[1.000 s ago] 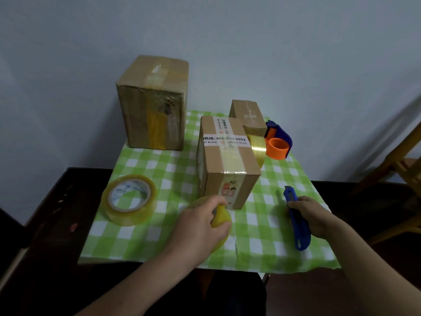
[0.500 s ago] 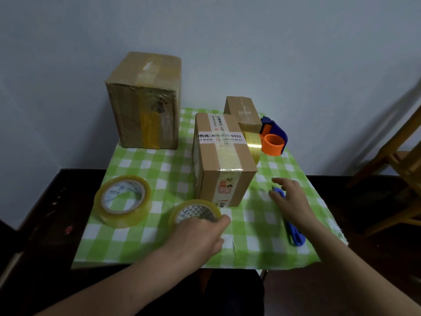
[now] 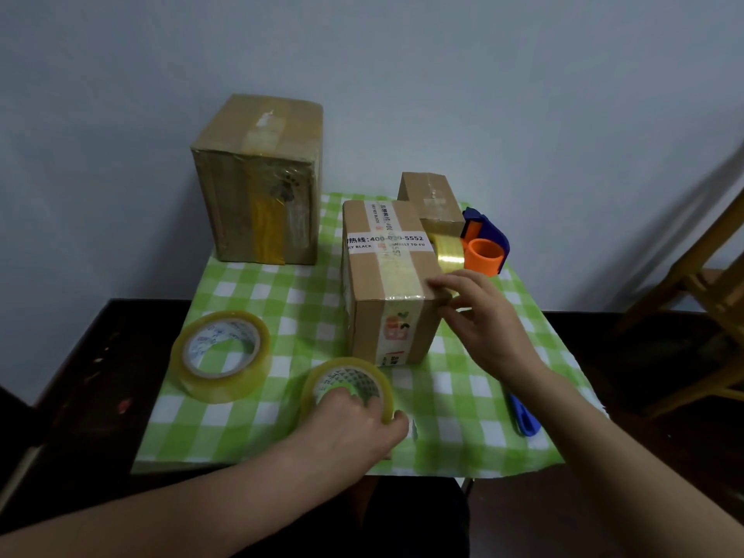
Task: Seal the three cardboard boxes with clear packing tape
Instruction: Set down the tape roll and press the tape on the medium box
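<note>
**Both hands down: left on tape roll, right on middle box**

Surface: small table under a green-and-white checked cloth [image 3: 282,300], set against a pale wall.

Left hand [image 3: 346,426]: rests on the near tape roll [image 3: 347,386], which lies flat near the front edge of the cloth. Fingers curl over the roll's near rim, some reaching into the core, thumb against the outer side. Hand is closed around the roll.

Right hand [image 3: 481,316]: at the near right top corner of the middle box [image 3: 386,275]. Fingertips touch the top edge beside the tape strip; thumb lies against the right side face. Fingers loosely spread; whether it actually grips the box, cannot tell.

Middle box: stands at the centre of the cloth, a strip of tape along its top, a white printed label across it.

Large box [image 3: 257,179]: far left, upright, taped on top and down the front.

Small box [image 3: 432,201]: far, behind and just right of the middle box.

Second tape roll [image 3: 220,355]: flat, left of the near roll, apart from it.

Tape dispenser [image 3: 481,245], blue and orange with a yellowish roll: far right, next to the small box.

Blue utility knife [image 3: 522,416]: near right on the cloth, partly hidden under the right forearm.
</note>
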